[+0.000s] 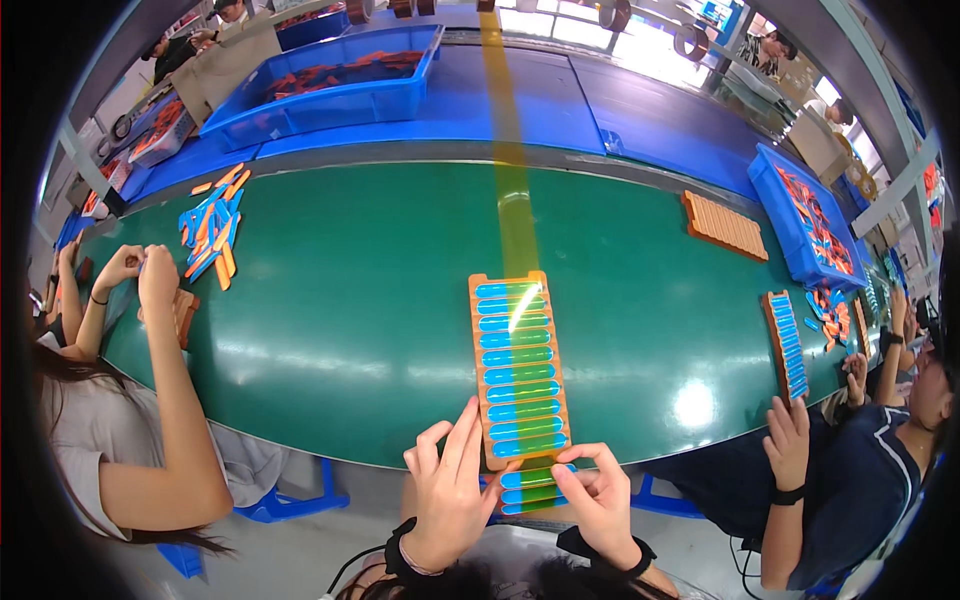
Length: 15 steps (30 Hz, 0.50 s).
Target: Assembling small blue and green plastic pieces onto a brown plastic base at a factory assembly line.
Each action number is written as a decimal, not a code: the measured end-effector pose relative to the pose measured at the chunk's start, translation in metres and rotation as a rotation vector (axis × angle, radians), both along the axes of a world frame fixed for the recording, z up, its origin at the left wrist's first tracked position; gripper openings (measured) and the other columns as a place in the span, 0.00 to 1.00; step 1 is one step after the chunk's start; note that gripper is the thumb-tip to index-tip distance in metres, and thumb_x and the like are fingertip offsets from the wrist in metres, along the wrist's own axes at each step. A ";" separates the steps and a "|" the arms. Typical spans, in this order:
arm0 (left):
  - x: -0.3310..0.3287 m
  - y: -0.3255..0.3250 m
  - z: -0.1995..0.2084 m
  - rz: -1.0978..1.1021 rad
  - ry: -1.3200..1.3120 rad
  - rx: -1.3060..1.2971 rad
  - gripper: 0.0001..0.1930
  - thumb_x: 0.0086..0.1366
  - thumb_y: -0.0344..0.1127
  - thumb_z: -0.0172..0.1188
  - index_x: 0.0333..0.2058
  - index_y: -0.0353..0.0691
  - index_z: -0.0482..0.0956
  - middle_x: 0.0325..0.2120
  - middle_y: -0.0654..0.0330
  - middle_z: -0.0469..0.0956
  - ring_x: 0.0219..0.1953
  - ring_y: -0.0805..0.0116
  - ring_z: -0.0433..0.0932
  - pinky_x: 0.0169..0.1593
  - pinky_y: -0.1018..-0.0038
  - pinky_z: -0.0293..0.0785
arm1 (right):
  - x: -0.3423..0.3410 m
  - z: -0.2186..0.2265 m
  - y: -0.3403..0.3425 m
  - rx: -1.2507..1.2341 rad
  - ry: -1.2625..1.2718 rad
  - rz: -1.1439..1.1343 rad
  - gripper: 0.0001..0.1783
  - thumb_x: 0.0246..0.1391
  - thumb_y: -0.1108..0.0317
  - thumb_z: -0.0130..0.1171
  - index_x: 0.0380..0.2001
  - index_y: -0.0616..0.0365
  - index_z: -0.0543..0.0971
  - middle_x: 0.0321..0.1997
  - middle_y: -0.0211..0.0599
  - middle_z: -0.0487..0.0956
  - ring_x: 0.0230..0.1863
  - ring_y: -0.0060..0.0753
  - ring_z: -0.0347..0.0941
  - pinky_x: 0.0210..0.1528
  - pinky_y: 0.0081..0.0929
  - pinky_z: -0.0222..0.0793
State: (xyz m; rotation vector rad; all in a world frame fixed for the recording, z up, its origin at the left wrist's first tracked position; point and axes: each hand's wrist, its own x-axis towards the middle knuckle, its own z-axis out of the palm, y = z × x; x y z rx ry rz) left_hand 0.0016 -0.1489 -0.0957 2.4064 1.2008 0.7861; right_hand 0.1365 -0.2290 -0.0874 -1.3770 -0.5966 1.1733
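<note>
An orange-brown slotted rack [483, 402] stands lengthwise before me, with rounded blue strips [494, 341] lying across its slots. Clear yellow tape [515, 205] runs from the far side down over the strips. At the near end the tape passes the rack's edge, bearing three more blue strips [512, 497] between my hands. My left hand [448, 492] has its fingers stretched along the rack's near left side, its thumb by the strips' left ends. My right hand [598, 497] pinches the tape's right edge beside these strips, at the rack's near right corner.
Loose blue and orange strips [212, 228] lie at the left, near a co-worker's hands [140, 275]. An unfilled rack [725, 227] and a filled rack [785, 345] lie rightward, the latter by another person's hand [788, 432]. Blue bins [330, 112] [800, 225] hold more strips.
</note>
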 end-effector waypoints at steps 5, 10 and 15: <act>-0.004 0.004 0.004 -0.021 0.077 0.063 0.36 0.36 0.36 0.65 0.47 0.28 0.65 0.51 0.56 0.63 0.42 0.59 0.62 0.43 0.68 0.53 | -0.005 -0.002 0.008 0.058 0.102 -0.087 0.14 0.52 0.78 0.49 0.39 0.60 0.57 0.29 0.43 0.76 0.29 0.20 0.72 0.28 0.12 0.66; -0.036 0.019 -0.007 -0.298 -0.025 0.358 0.18 0.39 0.27 0.61 0.24 0.47 0.59 0.43 0.65 0.73 0.40 0.63 0.63 0.37 0.70 0.58 | -0.003 -0.004 0.010 0.011 0.051 -0.051 0.13 0.52 0.78 0.49 0.34 0.59 0.56 0.28 0.44 0.76 0.29 0.20 0.72 0.26 0.12 0.65; -0.046 0.034 -0.002 -0.428 0.091 0.433 0.13 0.47 0.31 0.57 0.24 0.51 0.58 0.43 0.78 0.73 0.40 0.74 0.62 0.37 0.79 0.54 | -0.003 -0.004 0.012 -0.007 0.050 -0.080 0.14 0.49 0.81 0.50 0.32 0.59 0.56 0.28 0.44 0.75 0.28 0.20 0.72 0.26 0.12 0.64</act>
